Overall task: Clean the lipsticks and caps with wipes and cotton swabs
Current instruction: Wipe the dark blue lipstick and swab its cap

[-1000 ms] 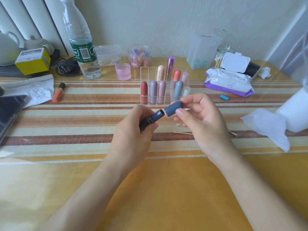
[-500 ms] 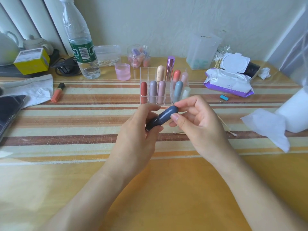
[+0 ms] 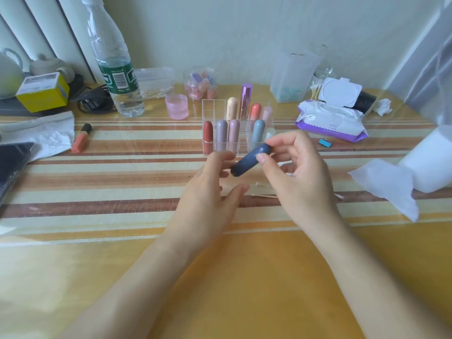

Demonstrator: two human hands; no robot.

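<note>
**A:** Head view first. What do the hands have?

**B:** The right hand pinches the dark blue lipstick by its far end, thumb on the near side and forefinger on the far side. Its other fingers are loosely curled and hold nothing. The cap is on, and the tube slants down toward the left hand.

**A:** And that left hand?

**B:** It is slack, with the fingers spread and the thumb well clear of the tube. Its forefinger lies right at the tube's lower end, but I cannot tell whether it touches.

**A:** So where is the tube?

**B:** It is up off the striped table, between the two hands.

**A:** What lies around them?

**B:** Just beyond the fingertips of both hands stands the clear organiser, with capped lipsticks upright in its cells. Cotton swabs lie on the table under the right hand, partly hidden by it. Beyond the right hand and to its right sits the wipes pack, with its lid flipped open. A small blue clip lies between the pack and the hand.

**A:** Anything further out?

**B:** A white wipe sheet is spread to the right of the right hand. Well out to the left of the left hand an orange lipstick lies on its side. Beyond that, a water bottle stands upright.
</note>
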